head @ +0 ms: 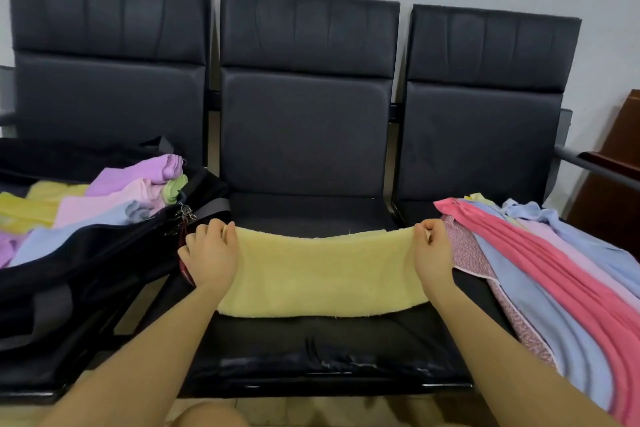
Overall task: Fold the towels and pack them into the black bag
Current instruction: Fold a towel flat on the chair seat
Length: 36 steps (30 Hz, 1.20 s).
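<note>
Filling steadily, by my judgement, the black bag (86,263) at nine o'clock gapes on the left seat, its slack dark fabric holding folded towels (114,198) in lilac, pink, yellow and blue. At three o'clock a pile of unfolded towels (554,270) still drapes limp over the right seat. At centre lies the yellow towel (322,274), nubby terry, a folded band. The left hand (211,253) and right hand (433,250) each pinch a far corner.
</note>
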### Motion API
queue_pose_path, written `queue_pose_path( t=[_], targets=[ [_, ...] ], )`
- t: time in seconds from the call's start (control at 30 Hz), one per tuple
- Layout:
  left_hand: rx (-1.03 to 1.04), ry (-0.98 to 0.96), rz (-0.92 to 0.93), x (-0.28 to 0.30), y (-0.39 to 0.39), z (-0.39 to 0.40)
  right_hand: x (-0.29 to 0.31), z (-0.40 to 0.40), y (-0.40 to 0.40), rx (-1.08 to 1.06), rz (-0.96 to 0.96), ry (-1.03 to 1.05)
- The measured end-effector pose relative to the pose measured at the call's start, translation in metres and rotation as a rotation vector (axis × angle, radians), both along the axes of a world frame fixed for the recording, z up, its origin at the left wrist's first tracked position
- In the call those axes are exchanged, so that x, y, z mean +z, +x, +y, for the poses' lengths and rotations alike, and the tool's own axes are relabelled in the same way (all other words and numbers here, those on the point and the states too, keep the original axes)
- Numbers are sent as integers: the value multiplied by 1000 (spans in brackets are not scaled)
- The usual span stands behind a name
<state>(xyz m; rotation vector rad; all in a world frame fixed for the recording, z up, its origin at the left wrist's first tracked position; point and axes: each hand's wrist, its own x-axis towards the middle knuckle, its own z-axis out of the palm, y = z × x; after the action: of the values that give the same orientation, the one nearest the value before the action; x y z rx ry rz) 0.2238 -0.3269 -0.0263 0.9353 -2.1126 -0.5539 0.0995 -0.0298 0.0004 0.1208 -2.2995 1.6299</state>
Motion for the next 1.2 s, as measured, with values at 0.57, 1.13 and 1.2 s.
queue_pose_path(
  t=[0.57, 1.13, 1.2],
  targets=[
    [21, -454, -317, -37, -63, -48, -23, -47, -75, 0, 128, 366],
    [-574, -168, -854, -63, -53, 15, -72, -48, -40, 563, 39, 1384],
    [-583, -172, -898, -63, -45, 16, -72, -43, -31, 580, -14, 1403]
  ],
)
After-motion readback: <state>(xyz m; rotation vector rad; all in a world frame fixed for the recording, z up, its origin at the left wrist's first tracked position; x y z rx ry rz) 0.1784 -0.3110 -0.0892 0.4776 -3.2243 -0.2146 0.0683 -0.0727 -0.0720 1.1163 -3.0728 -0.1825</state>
